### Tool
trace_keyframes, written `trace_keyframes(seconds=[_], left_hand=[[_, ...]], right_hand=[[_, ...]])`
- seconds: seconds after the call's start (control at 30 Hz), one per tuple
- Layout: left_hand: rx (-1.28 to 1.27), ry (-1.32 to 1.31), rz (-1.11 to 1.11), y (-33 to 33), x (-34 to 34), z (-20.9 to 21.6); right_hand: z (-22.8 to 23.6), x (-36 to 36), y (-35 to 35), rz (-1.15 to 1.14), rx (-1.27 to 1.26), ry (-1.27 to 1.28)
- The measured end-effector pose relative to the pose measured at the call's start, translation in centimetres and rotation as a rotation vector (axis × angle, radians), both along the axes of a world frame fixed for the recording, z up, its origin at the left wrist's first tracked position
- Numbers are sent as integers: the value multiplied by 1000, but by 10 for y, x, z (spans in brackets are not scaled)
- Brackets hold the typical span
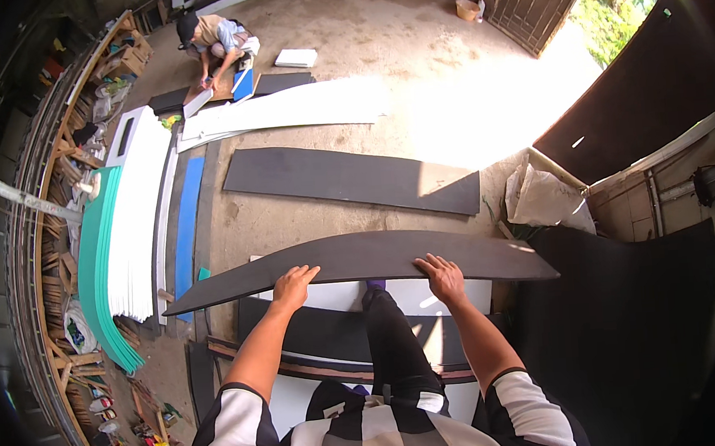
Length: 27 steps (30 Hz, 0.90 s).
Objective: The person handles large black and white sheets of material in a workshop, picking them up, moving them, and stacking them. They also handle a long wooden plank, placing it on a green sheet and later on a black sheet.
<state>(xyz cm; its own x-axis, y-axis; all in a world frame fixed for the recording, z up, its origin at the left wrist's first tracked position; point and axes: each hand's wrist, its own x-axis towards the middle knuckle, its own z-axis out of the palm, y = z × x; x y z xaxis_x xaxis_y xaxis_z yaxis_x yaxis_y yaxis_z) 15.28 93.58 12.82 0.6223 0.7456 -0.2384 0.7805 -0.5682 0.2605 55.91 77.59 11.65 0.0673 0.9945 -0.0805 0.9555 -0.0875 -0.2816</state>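
A long black foam-like sheet (pixel 364 254) spans the space in front of me, its far edge looking curved. My left hand (pixel 293 287) grips its near edge left of the middle, fingers on top. Right of the middle, my right hand (pixel 442 278) grips the same edge; the thumbs' undersides are hidden. Below the sheet lie a white sheet (pixel 342 295) and more black sheets (pixel 303 330), with one of my legs stretched over them. Farther off, another long black sheet (pixel 346 176) lies flat on the floor, partly in sunlight.
On the left are stacked white sheets (pixel 136 230), green sheets (pixel 99 266) and a blue strip (pixel 188 226). White sheets (pixel 283 112) lie farther away. A co-worker (pixel 216 42) crouches at the far left, handling a pale piece. A large black sheet (pixel 621 312) stands at my right.
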Motion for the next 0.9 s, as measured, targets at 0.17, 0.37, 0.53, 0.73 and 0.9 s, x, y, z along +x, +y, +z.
trace_keyframes(seconds=[0.17, 0.37, 0.53, 0.73, 0.9], left_hand=[[-9, -8, 114, 100, 52, -61], [59, 7, 101, 212, 112, -114], [187, -84, 91, 301, 138, -182], [361, -127, -6, 369, 158, -315], [253, 175, 35, 371, 169, -446]], right_hand=[[-42, 46, 113, 35, 12, -63], [-124, 102, 219, 37, 99, -89], [-183, 126, 300, 2, 175, -197], [-313, 136, 341, -24, 231, -321], [-457, 137, 335, -46, 146, -311]])
